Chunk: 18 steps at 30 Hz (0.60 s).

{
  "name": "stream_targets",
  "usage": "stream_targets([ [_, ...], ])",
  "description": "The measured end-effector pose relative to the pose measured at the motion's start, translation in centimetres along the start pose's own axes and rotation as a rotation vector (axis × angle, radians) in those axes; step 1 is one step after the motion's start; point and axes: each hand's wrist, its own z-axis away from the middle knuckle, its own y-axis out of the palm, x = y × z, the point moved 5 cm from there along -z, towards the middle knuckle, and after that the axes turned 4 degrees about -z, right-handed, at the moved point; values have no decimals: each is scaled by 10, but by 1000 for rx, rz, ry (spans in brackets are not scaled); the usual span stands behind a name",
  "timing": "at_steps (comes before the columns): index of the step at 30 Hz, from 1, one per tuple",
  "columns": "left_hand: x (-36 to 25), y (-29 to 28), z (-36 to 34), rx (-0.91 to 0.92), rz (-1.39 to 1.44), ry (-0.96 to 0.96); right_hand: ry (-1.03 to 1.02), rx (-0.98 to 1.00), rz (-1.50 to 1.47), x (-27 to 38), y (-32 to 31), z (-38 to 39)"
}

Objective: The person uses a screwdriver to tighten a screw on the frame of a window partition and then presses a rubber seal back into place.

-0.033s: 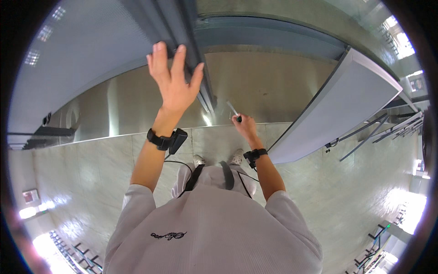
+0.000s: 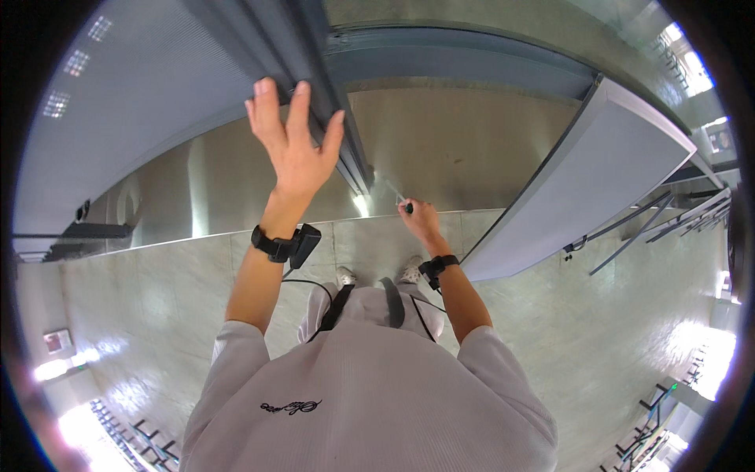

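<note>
Leftward by a trace since the earlier frame, the grooved grey post (image 2: 314,55) sits across from a pale grey panel (image 2: 566,189) slanting at right. Likewise shifted, the left hand (image 2: 297,161) lies spread against the post. Smaller in view, the right hand (image 2: 423,221) is closed around a slim tool (image 2: 408,208), its blurred shaft pointing up-left near the post's lower end.

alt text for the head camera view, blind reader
A bare left hand rests, fingers spread, on a dark grey frame, while the right hand grips a slim tool, its type unclear. A pale panel slants at right; light tiled floor lies below.
</note>
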Motion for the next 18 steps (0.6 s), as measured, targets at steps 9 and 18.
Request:
stream_targets([
  [9, 0, -14, -4, 119, -48, -19, -360, 179, 99, 36, 49, -19],
  [18, -13, -27, -46, 26, -49, -134, -484, 218, 292, 35, 80, -36],
])
